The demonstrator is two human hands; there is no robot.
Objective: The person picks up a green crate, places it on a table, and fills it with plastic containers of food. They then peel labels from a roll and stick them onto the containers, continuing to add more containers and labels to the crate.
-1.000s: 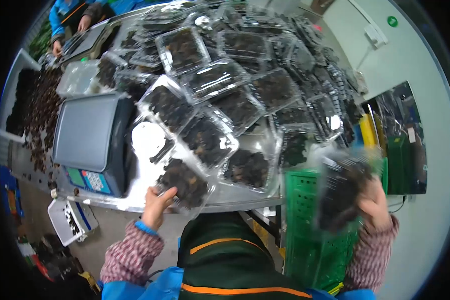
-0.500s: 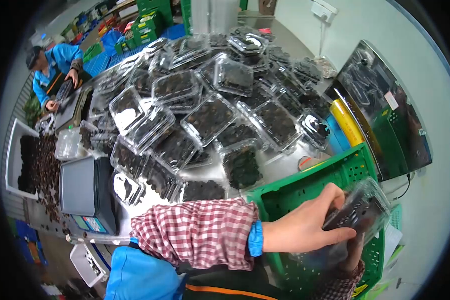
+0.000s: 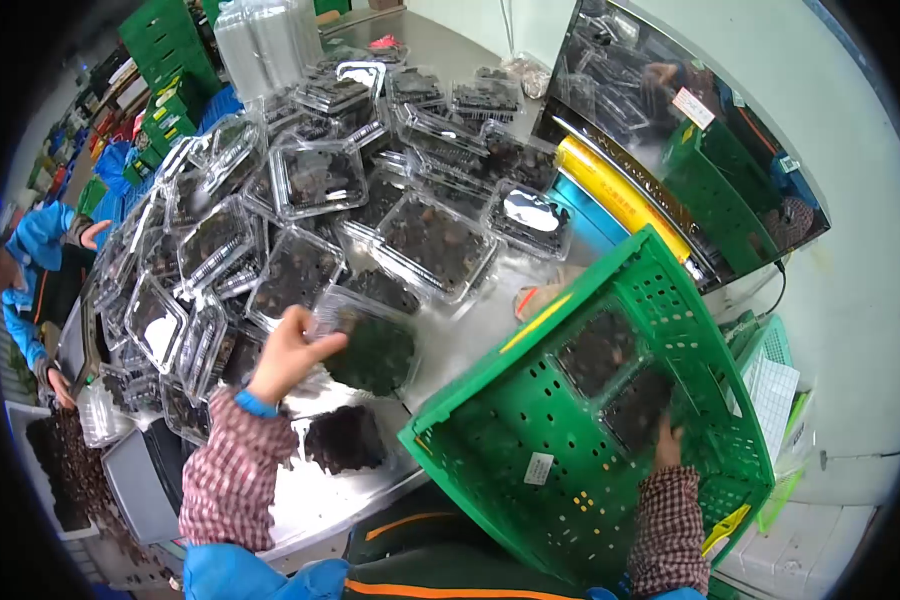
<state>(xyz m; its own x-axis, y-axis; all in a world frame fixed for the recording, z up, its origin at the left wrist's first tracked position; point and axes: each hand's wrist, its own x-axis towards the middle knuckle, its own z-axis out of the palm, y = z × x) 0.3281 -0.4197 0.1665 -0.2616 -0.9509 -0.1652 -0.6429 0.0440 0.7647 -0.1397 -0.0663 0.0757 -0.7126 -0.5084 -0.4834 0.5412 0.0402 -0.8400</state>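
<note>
The left hand, thumb and fingers parted, is at the left edge of a clear box of dark pieces, over the bench; I cannot tell whether it has a firm grip. The right hand is down inside the green crate at the near right, at the right end of a second box; its fingers are partly hidden, so how closed they are cannot be told. A third box lies just beyond that one in the crate. Another box is near the bench's front edge. Farther back, a heap of filled boxes covers much of the bench. A yellow tube lies beyond the crate, beside a glossy panel. At the far left is a co-worker in blue.
</note>
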